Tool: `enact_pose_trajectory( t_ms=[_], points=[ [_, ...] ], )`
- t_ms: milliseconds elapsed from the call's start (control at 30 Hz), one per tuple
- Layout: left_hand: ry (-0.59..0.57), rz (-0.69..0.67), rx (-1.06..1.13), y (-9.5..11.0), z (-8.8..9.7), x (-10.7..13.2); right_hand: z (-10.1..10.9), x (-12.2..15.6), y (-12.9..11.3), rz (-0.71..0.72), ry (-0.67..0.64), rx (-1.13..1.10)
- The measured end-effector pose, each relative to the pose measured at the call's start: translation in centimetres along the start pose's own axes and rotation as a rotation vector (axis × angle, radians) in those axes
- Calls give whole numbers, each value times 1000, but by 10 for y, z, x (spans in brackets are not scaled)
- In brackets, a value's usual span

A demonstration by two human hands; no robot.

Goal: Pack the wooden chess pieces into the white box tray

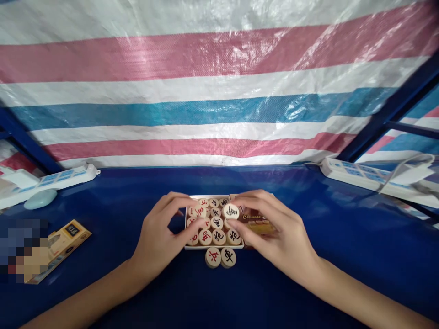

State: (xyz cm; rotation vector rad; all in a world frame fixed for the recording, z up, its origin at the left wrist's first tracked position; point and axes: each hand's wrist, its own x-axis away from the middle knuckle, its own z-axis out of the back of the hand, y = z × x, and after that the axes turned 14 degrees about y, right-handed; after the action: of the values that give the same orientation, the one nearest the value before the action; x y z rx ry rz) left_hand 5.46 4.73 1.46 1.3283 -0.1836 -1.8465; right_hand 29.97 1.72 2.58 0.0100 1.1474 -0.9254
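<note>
Over the left side of a white open box [214, 247], my left hand [161, 226] pinches a Chinese chess piece [198, 211] with a red character between thumb and fingers. On the right, my right hand [274, 224] grips another Chinese chess piece [231, 211], marked in black. Rows of round wooden pieces, red and black, fill the box below both hands. Just in front of it, touching side by side, are a red-marked piece [213, 257] and a black-marked piece [228, 257], which look stacked. My fingers hide some pieces in the box.
A brown box lid [259, 223] with printed lettering lies right of the box, partly behind my right hand. Left on the blue table [260, 292] is a yellowish carton [68, 242]. Power strips [65, 179] stand at both back corners, with a pale green oval object [40, 199] beside the left one.
</note>
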Motion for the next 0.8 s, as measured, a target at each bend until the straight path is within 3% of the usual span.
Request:
enact_pose_trajectory(
  t_ms=[133,233,433,633,800],
  points=[
    [-21,14,-19,-19,-9,-16,-5,-12,8,-48,-89,151],
    [-86,28,-23,-25,-12,-16,-10,-14,9,-6,-183,255],
    [-207,-95,-64,-17,-10,-11,-14,-13,0,11,-268,280],
    [-218,-155,-63,-9,-4,-7,-14,-5,-1,45,-308,143],
    [-257,-171,-42,-8,-4,-6,-14,-2,1,86,-320,171]
  ],
)
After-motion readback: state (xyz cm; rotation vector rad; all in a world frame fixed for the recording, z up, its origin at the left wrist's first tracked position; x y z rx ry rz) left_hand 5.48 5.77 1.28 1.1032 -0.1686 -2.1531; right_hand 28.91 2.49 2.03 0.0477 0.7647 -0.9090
